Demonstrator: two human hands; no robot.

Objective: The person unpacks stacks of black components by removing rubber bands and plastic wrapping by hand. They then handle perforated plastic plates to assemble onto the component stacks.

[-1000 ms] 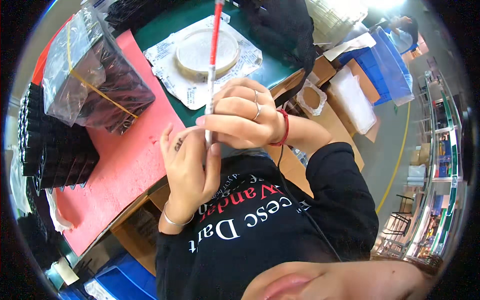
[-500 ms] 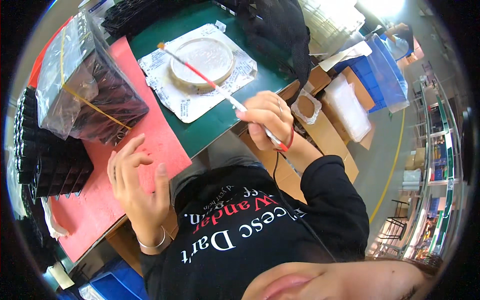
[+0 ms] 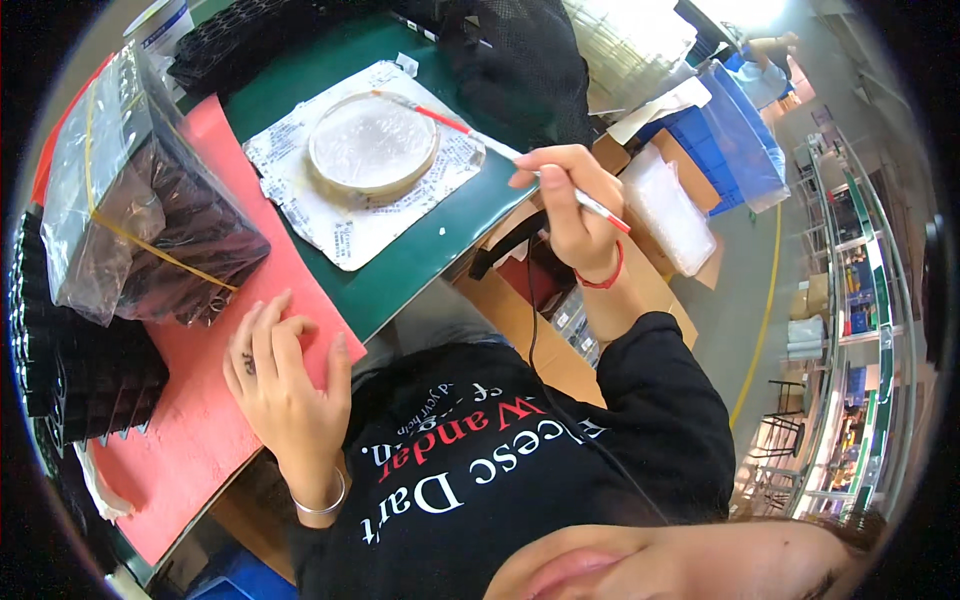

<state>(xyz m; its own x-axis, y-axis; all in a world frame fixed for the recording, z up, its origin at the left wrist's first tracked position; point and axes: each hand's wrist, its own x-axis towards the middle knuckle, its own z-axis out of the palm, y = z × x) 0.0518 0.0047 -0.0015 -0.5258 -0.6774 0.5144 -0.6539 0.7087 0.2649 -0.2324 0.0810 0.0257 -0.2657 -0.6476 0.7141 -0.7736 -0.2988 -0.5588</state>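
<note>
My right hand [image 3: 577, 205] pinches a slim paintbrush [image 3: 505, 150] with a white and red handle. Its bristle end reaches over the rim of a shallow round dish [image 3: 425, 172] holding something whitish; whether the bristles touch it I cannot tell. Under the dish lies a white printed sheet [image 3: 350, 240] on the green table. Above the pink foam mat [image 3: 205, 425], my left hand [image 3: 285, 375] is held with fingers spread and slightly curled, nothing in it.
A plastic-wrapped dark bundle [image 3: 150, 210] with a yellow band stands on the mat at the left. Beside it are stacked black trays [image 3: 85, 370]. Black mesh cloth [image 3: 520, 70] lies at the table's far right. Cardboard boxes and a blue crate [image 3: 690, 150] stand further right.
My right hand has moved right and turned, bringing the brush's bristle end to the dish's far rim. My left hand has shifted slightly and remains empty.
</note>
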